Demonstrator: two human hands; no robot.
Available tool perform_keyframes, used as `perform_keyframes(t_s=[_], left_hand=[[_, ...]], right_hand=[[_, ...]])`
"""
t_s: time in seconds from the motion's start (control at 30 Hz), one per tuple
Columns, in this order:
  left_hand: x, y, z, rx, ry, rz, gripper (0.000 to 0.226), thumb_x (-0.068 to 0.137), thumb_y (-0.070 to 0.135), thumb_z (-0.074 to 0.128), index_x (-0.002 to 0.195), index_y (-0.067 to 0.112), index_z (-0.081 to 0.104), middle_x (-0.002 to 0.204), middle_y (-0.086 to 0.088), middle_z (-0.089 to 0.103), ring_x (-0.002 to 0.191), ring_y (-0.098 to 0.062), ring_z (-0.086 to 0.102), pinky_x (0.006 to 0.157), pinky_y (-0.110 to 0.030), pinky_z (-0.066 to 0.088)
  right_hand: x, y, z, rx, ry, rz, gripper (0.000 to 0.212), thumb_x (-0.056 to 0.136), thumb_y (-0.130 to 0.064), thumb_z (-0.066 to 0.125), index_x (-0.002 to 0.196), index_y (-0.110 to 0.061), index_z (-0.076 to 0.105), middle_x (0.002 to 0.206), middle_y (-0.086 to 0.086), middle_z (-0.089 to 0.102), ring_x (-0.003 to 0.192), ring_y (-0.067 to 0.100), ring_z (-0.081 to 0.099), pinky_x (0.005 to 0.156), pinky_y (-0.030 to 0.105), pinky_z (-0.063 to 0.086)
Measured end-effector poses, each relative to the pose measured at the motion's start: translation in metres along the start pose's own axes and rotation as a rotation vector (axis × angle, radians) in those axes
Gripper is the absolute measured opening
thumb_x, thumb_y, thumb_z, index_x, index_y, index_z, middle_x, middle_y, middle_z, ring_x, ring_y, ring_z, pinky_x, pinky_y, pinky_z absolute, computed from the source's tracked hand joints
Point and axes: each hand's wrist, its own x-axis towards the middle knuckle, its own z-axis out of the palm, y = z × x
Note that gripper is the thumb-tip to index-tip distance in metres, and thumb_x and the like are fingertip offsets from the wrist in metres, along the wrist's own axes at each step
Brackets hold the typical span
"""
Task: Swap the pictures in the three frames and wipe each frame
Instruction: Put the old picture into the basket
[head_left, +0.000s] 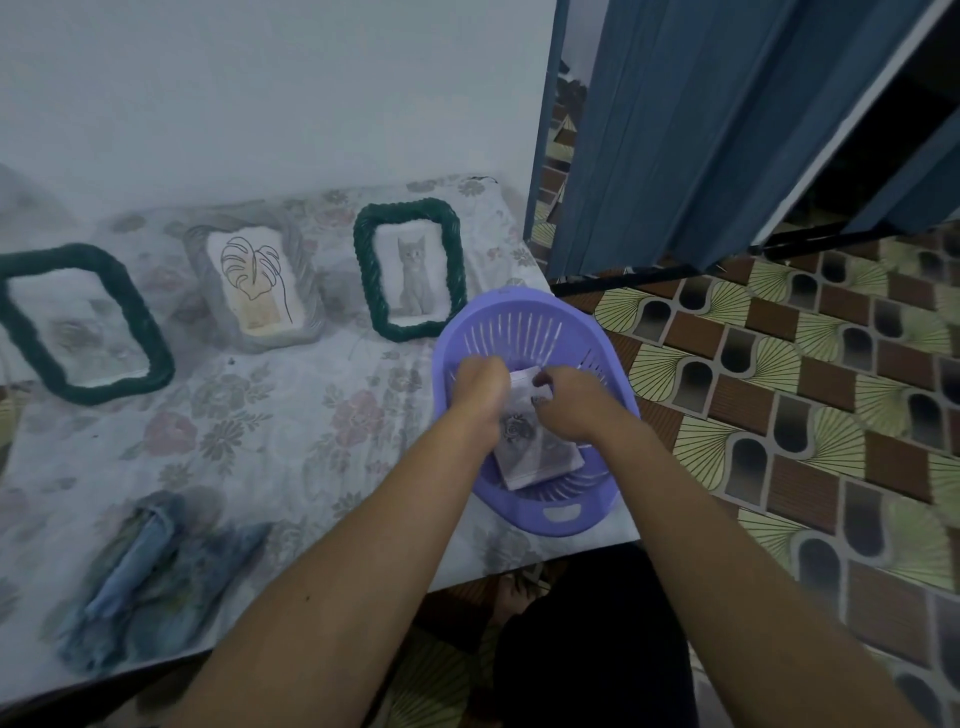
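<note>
Floral cloth (291, 447) is covering the low surface where a person is working. At its near left corner a crumpled blue cloth (140, 566) is lying untouched, well apart from both hands. Nearer the right edge a purple basket (519, 332) is sitting, and both forearms are reaching into it. Inside, a stack of pictures (535, 457) is lying with its long axis running away from the person, and both hands are meeting at its far end. The left hand (480, 387) is curling its fingers over the far left edge of the stack. The right hand (569, 402) is pinching the far right corner between thumb and fingers, probably peeling off a top sheet. Just beyond the basket's far left rim a cat frame (410, 270) is standing upright, close enough to be knocked if a picture is lifted out that way. Further left a grey frame (254, 286) is showing a leaf drawing. Furthest left an empty-looking green frame (83, 325) is waiting, though blur is hiding whether it is holding anything. The left hand is nearer to all three. Behind them a pale wall (260, 104) is rising, and a blue folding door (701, 130) is hanging at the right over a tiled floor (805, 389).
</note>
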Motion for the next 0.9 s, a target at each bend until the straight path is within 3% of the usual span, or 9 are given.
perform_keyframes(t_s=[0.07, 0.13, 0.2, 0.27, 0.37, 0.47, 0.57, 0.9], left_hand=[[0.008, 0.007, -0.002, 0.183, -0.06, 0.111, 0.027, 0.097, 0.006, 0.039, 0.099, 0.013, 0.065, 0.11, -0.012, 0.064, 0.102, -0.028, 0.055, 0.084, -0.038, 0.045], [0.015, 0.014, -0.003, 0.396, -0.127, 0.203, 0.04, 0.097, -0.004, 0.037, 0.126, 0.01, 0.062, 0.138, -0.008, 0.054, 0.129, -0.027, 0.047, 0.104, -0.039, 0.042], [0.021, 0.018, -0.003, 0.63, -0.197, 0.289, 0.047, 0.096, -0.01, 0.037, 0.136, 0.008, 0.055, 0.149, -0.01, 0.045, 0.137, -0.027, 0.042, 0.11, -0.04, 0.039], [0.029, 0.02, 0.0, 0.869, -0.273, 0.34, 0.052, 0.095, -0.011, 0.041, 0.142, 0.008, 0.048, 0.153, -0.011, 0.039, 0.14, -0.029, 0.038, 0.113, -0.042, 0.036], [0.043, 0.019, 0.006, 1.126, -0.336, 0.378, 0.052, 0.094, -0.004, 0.046, 0.145, 0.007, 0.042, 0.153, -0.015, 0.038, 0.14, -0.034, 0.036, 0.117, -0.046, 0.028], [0.051, 0.013, 0.009, 1.301, -0.335, 0.397, 0.04, 0.094, 0.009, 0.052, 0.134, 0.005, 0.051, 0.14, -0.02, 0.047, 0.125, -0.04, 0.046, 0.111, -0.05, 0.035], [0.058, 0.008, 0.01, 1.331, -0.305, 0.426, 0.043, 0.094, 0.021, 0.054, 0.136, 0.008, 0.05, 0.14, -0.021, 0.041, 0.125, -0.042, 0.042, 0.108, -0.052, 0.037], [0.061, 0.001, 0.01, 1.385, -0.285, 0.474, 0.05, 0.091, 0.024, 0.06, 0.138, 0.012, 0.047, 0.142, -0.018, 0.035, 0.129, -0.041, 0.036, 0.108, -0.05, 0.036]], right_hand=[[-0.005, -0.002, -0.005, -0.234, -0.02, -0.093, 0.042, 0.095, -0.014, 0.057, 0.136, -0.013, 0.05, 0.135, 0.013, 0.056, 0.123, 0.032, 0.051, 0.101, 0.042, 0.044], [-0.011, -0.003, -0.008, -0.582, -0.071, -0.163, 0.043, 0.093, -0.025, 0.057, 0.135, -0.019, 0.05, 0.129, 0.011, 0.057, 0.127, 0.033, 0.045, 0.107, 0.049, 0.033], [-0.015, -0.004, -0.007, -0.836, -0.145, -0.207, 0.053, 0.09, -0.038, 0.059, 0.138, -0.021, 0.047, 0.133, 0.009, 0.052, 0.132, 0.034, 0.035, 0.109, 0.055, 0.021], [-0.017, -0.003, -0.003, -0.942, -0.172, -0.235, 0.069, 0.084, -0.049, 0.062, 0.142, -0.017, 0.04, 0.138, 0.009, 0.045, 0.133, 0.034, 0.031, 0.108, 0.06, 0.019], [-0.017, -0.001, 0.001, -0.975, -0.132, -0.26, 0.078, 0.082, -0.052, 0.063, 0.14, -0.01, 0.035, 0.14, 0.012, 0.039, 0.132, 0.033, 0.032, 0.108, 0.061, 0.019], [-0.017, 0.0, 0.004, -0.989, -0.119, -0.266, 0.077, 0.083, -0.049, 0.064, 0.141, -0.008, 0.034, 0.142, 0.013, 0.037, 0.133, 0.033, 0.031, 0.111, 0.061, 0.018], [-0.015, 0.003, 0.005, -0.972, -0.109, -0.25, 0.079, 0.082, -0.05, 0.064, 0.141, -0.008, 0.033, 0.144, 0.013, 0.037, 0.134, 0.033, 0.03, 0.111, 0.06, 0.017], [-0.009, 0.002, 0.007, -0.984, -0.121, -0.22, 0.086, 0.078, -0.058, 0.069, 0.142, -0.009, 0.037, 0.145, 0.011, 0.04, 0.137, 0.032, 0.03, 0.112, 0.06, 0.016]])
